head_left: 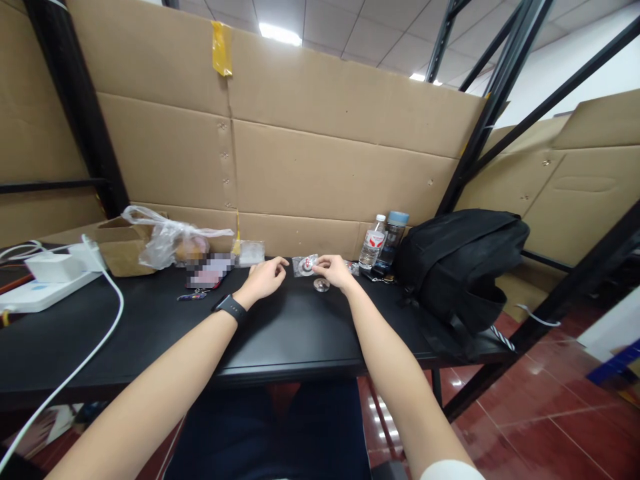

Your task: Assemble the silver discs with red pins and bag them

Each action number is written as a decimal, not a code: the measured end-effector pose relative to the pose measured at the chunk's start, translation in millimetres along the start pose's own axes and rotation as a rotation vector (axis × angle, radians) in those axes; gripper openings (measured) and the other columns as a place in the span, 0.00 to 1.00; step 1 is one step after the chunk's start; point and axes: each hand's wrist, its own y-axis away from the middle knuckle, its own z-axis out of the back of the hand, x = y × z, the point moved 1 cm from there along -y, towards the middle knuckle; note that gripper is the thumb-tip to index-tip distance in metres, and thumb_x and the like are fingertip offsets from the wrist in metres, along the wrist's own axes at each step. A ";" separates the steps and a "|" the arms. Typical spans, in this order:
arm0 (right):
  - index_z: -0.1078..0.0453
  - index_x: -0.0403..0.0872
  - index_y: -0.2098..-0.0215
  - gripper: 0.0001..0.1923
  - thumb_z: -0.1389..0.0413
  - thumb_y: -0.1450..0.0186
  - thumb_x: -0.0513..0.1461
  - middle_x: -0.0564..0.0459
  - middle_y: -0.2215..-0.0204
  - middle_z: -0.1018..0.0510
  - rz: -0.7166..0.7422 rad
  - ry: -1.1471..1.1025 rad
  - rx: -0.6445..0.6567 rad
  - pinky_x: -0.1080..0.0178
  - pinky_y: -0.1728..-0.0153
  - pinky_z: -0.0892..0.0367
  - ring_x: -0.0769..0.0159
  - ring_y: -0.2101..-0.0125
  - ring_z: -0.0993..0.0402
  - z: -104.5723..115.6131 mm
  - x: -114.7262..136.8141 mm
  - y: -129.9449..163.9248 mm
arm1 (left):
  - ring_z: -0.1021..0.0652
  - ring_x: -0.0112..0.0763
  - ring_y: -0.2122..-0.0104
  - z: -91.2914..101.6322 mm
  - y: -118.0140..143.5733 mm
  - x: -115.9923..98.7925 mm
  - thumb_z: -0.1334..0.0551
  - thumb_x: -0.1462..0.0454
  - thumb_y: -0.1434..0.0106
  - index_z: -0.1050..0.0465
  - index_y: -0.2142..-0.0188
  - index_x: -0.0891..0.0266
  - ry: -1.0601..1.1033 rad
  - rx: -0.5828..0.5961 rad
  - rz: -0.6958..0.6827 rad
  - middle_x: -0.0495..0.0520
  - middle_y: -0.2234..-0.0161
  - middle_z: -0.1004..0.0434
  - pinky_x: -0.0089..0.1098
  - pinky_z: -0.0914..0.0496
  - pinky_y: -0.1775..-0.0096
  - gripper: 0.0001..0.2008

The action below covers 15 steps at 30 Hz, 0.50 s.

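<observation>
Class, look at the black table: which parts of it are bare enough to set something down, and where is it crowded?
Bare: the near table between the two forearms, and the stretch between the white cable and the left hand. Crowded: the back edge, with plastic bag, small packet at the right hand, bottles, and the backpack filling the right end.

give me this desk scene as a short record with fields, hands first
left hand: left hand rests on the black table, fingers curled, by the small clear packet
right hand: right hand pinches the packet's edge
below right hand: small round metal piece on the table
right of hands: two bottles, black backpack
left of hands: plastic bag, white power strip
backdrop: cardboard wall
</observation>
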 end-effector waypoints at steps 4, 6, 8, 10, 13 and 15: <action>0.25 0.44 0.62 0.09 0.36 0.41 0.39 0.47 0.66 0.16 -0.174 0.220 -0.243 0.63 0.58 0.28 0.62 0.64 0.19 18.9 -20.1 -11.7 | 0.20 0.37 0.58 -1.4 -1.4 7.0 0.43 0.64 0.37 0.25 0.54 0.58 -0.034 0.008 -0.031 0.54 0.58 0.17 0.32 0.29 0.55 0.14; 0.25 0.45 0.59 0.11 0.37 0.40 0.39 0.46 0.64 0.16 -0.247 0.326 -0.330 0.62 0.57 0.29 0.60 0.61 0.19 25.4 -29.2 -15.8 | 0.20 0.37 0.57 -0.7 -1.9 8.6 0.43 0.65 0.38 0.24 0.55 0.58 -0.055 -0.003 -0.016 0.54 0.58 0.17 0.33 0.29 0.54 0.13; 0.26 0.46 0.53 0.15 0.39 0.37 0.41 0.42 0.59 0.17 -0.309 0.458 -0.400 0.59 0.54 0.29 0.57 0.56 0.20 29.5 -35.8 -17.6 | 0.20 0.37 0.57 0.1 -1.9 9.0 0.42 0.65 0.38 0.24 0.56 0.59 -0.071 -0.009 -0.002 0.55 0.57 0.18 0.33 0.29 0.54 0.13; 0.28 0.45 0.49 0.17 0.42 0.33 0.43 0.36 0.56 0.19 -0.340 0.623 -0.458 0.54 0.51 0.31 0.51 0.52 0.22 32.6 -39.6 -17.3 | 0.20 0.38 0.56 1.5 -1.6 9.7 0.42 0.65 0.38 0.24 0.55 0.59 -0.091 -0.011 0.003 0.55 0.57 0.18 0.33 0.28 0.53 0.13; 0.26 0.43 0.53 0.14 0.47 0.31 0.42 0.32 0.53 0.21 -0.327 0.747 -0.461 0.50 0.50 0.33 0.47 0.49 0.24 38.7 -41.9 -15.2 | 0.20 0.40 0.54 6.5 -1.0 14.3 0.42 0.65 0.38 0.24 0.54 0.58 -0.152 -0.028 0.009 0.56 0.55 0.18 0.35 0.28 0.52 0.14; 0.23 0.45 0.57 0.10 0.46 0.32 0.38 0.36 0.54 0.20 -0.292 0.716 -0.395 0.54 0.51 0.32 0.49 0.51 0.23 44.5 -42.6 -14.1 | 0.21 0.41 0.52 12.3 -1.0 20.9 0.42 0.65 0.38 0.24 0.53 0.58 -0.198 -0.051 0.034 0.57 0.53 0.19 0.37 0.29 0.49 0.15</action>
